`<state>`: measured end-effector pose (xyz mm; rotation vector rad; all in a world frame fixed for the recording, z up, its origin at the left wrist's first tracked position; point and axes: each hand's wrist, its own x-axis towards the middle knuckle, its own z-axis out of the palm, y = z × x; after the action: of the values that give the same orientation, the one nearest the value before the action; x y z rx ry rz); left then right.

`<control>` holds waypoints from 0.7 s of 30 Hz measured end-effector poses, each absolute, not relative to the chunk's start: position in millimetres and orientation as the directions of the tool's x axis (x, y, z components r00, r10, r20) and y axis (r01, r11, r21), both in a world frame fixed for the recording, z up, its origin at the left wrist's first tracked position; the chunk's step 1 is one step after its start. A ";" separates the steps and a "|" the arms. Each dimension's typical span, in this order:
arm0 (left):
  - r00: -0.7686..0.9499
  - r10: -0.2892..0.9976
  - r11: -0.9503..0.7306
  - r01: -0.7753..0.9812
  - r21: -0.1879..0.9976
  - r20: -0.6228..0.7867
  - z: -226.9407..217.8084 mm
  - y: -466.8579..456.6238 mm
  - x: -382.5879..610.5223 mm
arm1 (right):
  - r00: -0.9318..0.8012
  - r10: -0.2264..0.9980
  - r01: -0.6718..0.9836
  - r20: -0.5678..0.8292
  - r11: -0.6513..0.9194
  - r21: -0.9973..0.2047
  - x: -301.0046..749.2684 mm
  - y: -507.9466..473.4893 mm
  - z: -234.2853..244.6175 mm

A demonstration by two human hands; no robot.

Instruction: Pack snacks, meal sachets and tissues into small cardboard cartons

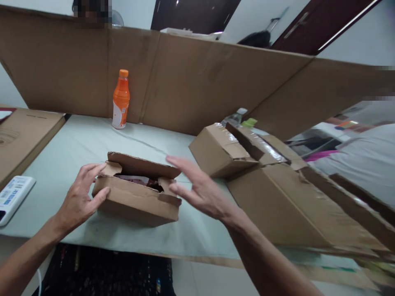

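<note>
A small cardboard box (135,205) sits on the pale green tabletop before me, its long top flap raised at the back. Through the opening shows a reddish-brown and white packet (135,179), mostly hidden by the walls. My left hand (82,191) grips the box's left end, thumb on the front face and fingers over the small side flap. Fingers apart, my right hand (200,187) is at the box's right end. Its thumb is close to the right side flap; whether they touch I cannot tell.
An orange bottle (121,100) stands by the cardboard partition (216,82). Larger cardboard boxes (277,201) stand at right, with a clear bottle (235,117) behind. A white power bank (17,197) and a flat cardboard box (27,135) lie left. Another person's sleeve (361,156) shows far right.
</note>
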<state>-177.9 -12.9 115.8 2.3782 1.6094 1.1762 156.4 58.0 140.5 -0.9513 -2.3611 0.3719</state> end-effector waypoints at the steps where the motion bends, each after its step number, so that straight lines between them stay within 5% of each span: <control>1: 0.163 0.818 -0.450 0.779 0.437 0.551 112.7 -13.0 -175.8 | -0.660 0.670 0.517 0.339 0.733 -0.442 158.1 56.3 132.2; 7: 0.145 0.868 -0.413 0.743 0.527 0.475 98.7 -11.2 -167.6 | -0.779 0.563 0.439 0.276 0.804 -0.402 162.4 42.2 90.0; 14: 0.132 0.845 -0.430 0.744 0.511 0.519 90.4 -3.2 -180.7 | -0.618 0.670 0.395 0.411 0.717 -0.574 149.8 43.2 84.4; 21: 0.112 0.833 -0.427 0.754 0.500 0.542 84.5 1.4 -178.4 | -0.520 0.752 0.408 0.405 0.636 -0.655 143.4 44.6 84.0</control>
<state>-178.4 1.4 84.5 2.2664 1.6238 1.2174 143.4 44.6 84.0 -0.9009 -2.1694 0.6453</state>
